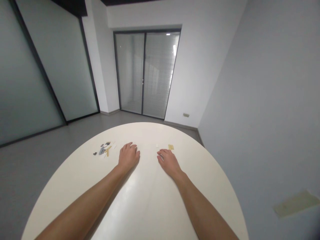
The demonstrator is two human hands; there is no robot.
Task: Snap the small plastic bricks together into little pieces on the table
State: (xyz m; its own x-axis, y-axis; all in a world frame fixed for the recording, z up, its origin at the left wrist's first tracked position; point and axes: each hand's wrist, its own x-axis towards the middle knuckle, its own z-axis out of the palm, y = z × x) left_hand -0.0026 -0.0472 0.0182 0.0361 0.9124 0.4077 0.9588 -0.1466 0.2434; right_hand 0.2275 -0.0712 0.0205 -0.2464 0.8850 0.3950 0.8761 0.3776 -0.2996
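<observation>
My left hand [128, 155] rests palm down on the white round table [147, 193], fingers loosely apart and nothing in them. Just left of it lies a loose group of small flat pieces: a grey piece [102, 151], a yellow piece [108, 151], a black piece [107, 144] and a dark heart-like piece [95, 153]. My right hand [168, 162] also lies on the tabletop, open, its fingers pointing forward. Close beyond its fingertips are a small yellow square [171, 147] and a tiny white piece [157, 145]. What the pieces are is too small to tell.
The table's curved far edge runs ahead of both hands. Beyond the grey floor [82, 133] stand a glass door [145, 73] with blinds and frosted panels [55, 56] at left. A grey wall [270, 100] with a strip of tape [296, 204] rises at right.
</observation>
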